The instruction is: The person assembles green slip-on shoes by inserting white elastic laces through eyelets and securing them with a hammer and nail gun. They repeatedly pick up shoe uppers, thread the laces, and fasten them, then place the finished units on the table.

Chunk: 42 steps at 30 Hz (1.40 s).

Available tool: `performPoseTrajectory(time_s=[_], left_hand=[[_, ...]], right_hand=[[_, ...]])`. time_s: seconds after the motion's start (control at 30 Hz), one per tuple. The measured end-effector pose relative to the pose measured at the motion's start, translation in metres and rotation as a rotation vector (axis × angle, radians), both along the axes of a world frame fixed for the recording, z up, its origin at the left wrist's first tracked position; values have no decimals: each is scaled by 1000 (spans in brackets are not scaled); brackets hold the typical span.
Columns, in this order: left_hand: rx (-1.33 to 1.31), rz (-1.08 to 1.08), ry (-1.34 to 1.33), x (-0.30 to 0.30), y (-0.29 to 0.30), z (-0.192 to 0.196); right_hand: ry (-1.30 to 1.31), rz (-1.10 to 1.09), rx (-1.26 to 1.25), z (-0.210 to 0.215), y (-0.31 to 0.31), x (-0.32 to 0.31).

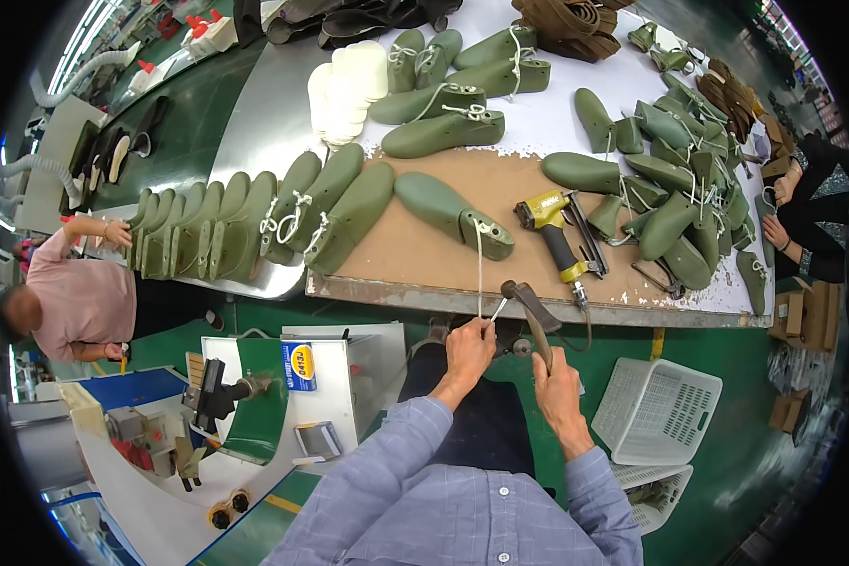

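My right hand [561,389] is wrapped round the handle of a hammer [530,304], whose dark head is raised just off the table's front edge. Closed in a pinch, my left hand [471,353] sits beside the hammer head. A taut white cord [480,274] runs down to its fingers from a green shoe last [441,209] lying on its side on brown board. A thin shiny metal rod [499,308] sticks up from the same fingers; its lower part is hidden. To the right of that last lies a yellow and black air nailer [558,236] with a hose.
Green lasts stand in a row [236,226] at the left; more are heaped [689,179] at the right. Pale insoles [347,90] lie behind. White plastic crates [656,410] stand on the floor at the right, a machine [226,387] at the left. Two other people work at either side.
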<state>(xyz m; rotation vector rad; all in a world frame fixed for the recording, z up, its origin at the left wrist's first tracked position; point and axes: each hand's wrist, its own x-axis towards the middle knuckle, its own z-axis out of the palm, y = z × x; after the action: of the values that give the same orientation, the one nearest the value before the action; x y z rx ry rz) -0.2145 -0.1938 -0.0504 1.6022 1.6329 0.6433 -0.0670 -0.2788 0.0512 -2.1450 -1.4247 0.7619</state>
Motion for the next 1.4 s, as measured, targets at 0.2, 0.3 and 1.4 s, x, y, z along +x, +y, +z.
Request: performPoseTrajectory(time_s=[0.2, 0.3, 1.4], left_hand=[[-388, 189, -268, 0, 5, -13], [-596, 273, -409, -3, 13, -15], [-703, 243, -371, -8, 29, 10]], right_hand=[[30, 7, 129, -16, -17, -7], [52, -11, 126, -20, -17, -7], [28, -27, 106, -29, -5, -2]])
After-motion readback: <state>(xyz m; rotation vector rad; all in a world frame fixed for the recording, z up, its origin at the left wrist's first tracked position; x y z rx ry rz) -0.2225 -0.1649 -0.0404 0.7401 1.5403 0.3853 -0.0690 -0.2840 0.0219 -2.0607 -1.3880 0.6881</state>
